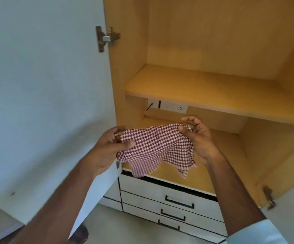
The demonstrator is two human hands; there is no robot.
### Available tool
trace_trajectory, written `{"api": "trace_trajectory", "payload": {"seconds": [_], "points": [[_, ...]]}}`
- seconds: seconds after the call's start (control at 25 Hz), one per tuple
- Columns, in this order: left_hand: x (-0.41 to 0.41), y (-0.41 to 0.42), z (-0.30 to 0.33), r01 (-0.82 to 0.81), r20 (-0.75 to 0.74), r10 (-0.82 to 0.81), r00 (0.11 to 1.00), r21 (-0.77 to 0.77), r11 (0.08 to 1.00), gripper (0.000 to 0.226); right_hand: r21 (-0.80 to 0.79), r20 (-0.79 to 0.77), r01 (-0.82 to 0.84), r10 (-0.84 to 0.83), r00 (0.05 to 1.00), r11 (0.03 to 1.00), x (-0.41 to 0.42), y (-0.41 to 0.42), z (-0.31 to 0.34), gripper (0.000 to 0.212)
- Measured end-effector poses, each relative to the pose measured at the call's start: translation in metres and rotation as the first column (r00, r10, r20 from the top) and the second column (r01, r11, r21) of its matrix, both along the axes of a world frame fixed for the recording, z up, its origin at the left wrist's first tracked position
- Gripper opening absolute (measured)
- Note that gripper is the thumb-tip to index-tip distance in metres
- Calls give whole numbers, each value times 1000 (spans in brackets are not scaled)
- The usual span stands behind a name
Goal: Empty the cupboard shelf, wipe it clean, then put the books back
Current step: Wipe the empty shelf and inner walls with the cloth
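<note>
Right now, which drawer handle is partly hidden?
The lowest drawer handle: the right forearm covers its right end. The middle handle and top handle show whole.

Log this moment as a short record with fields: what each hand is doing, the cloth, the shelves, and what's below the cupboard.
left hand: left hand pinches the left edge of the checked cloth
right hand: right hand pinches the cloth's top right corner
cloth: spread between both hands, in front of the lower shelf
upper shelf: upper shelf bare, no books in view
socket panel: socket panel on the back wall under the upper shelf
drawers: drawers below, closed
cupboard door: cupboard door open at left
</note>
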State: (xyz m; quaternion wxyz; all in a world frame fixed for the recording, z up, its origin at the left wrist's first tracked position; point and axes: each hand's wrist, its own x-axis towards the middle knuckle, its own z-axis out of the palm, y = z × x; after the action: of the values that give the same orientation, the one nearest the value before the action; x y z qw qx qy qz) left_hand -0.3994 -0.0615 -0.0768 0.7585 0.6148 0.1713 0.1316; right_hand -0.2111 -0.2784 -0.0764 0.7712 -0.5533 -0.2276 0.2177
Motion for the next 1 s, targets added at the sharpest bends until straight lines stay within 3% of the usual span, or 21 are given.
{"api": "trace_trajectory", "payload": {"seconds": [0.16, 0.24, 0.32, 0.4, 0.48, 0.52, 0.6, 0.68, 0.72, 0.76, 0.8, 0.84, 0.88, 0.92, 1.0], "points": [[41, -7, 12, 18, -6, -18, 1000, -74, 997, 34, -41, 97, 166, -162, 982, 985, 33, -7, 1, 30], [67, -12, 21, -29, -5, 29, 1000, -25, 999, 23, -94, 196, 324, -302, 933, 941, 51, -3, 1, 29], [100, -20, 31, -70, -44, 77, 996, 137, 988, 13, -117, 434, 573, -477, 764, 811, 68, 5, 14, 29], [134, -33, 41, -79, -55, 97, 994, 264, 961, 10, -61, 679, 754, -527, 512, 654, 68, 18, 37, 31], [164, -47, 49, -42, 16, 40, 999, 177, 983, 10, 45, 790, 750, -483, 377, 660, 55, 36, 57, 35], [176, -54, 55, 10, 90, -13, 996, 31, 999, 18, 60, 817, 688, -432, 382, 723, 49, 45, 63, 38], [192, -60, 59, 104, 234, -54, 971, -209, 972, 39, -22, 817, 476, -259, 515, 879, 44, 54, 63, 44], [203, -56, 54, 57, 277, -5, 961, -183, 981, 34, -103, 728, 213, -73, 682, 972, 52, 49, 57, 48], [207, -51, 51, 17, 277, 26, 961, -153, 988, 26, -92, 676, 161, -57, 735, 983, 60, 46, 53, 46], [210, -45, 49, -7, 268, 47, 962, -148, 989, 24, -56, 644, 214, -129, 754, 975, 69, 43, 52, 41], [214, -38, 47, -2, 263, 41, 964, -146, 989, 29, -33, 647, 370, -262, 716, 929, 82, 43, 49, 36], [217, -30, 46, 25, 267, 14, 964, -140, 990, 32, -54, 659, 510, -353, 664, 858, 95, 41, 47, 33], [221, -23, 48, 55, 267, -15, 964, -141, 989, 35, -108, 636, 547, -365, 680, 830, 110, 39, 45, 33], [225, -17, 51, 93, 272, -51, 961, -146, 985, 37, -163, 544, 451, -301, 783, 878, 124, 38, 46, 36], [239, -5, 56, 200, 279, -152, 948, -152, 968, 39, -127, 275, 45, -8, 961, 991, 143, 41, 44, 42]]}}
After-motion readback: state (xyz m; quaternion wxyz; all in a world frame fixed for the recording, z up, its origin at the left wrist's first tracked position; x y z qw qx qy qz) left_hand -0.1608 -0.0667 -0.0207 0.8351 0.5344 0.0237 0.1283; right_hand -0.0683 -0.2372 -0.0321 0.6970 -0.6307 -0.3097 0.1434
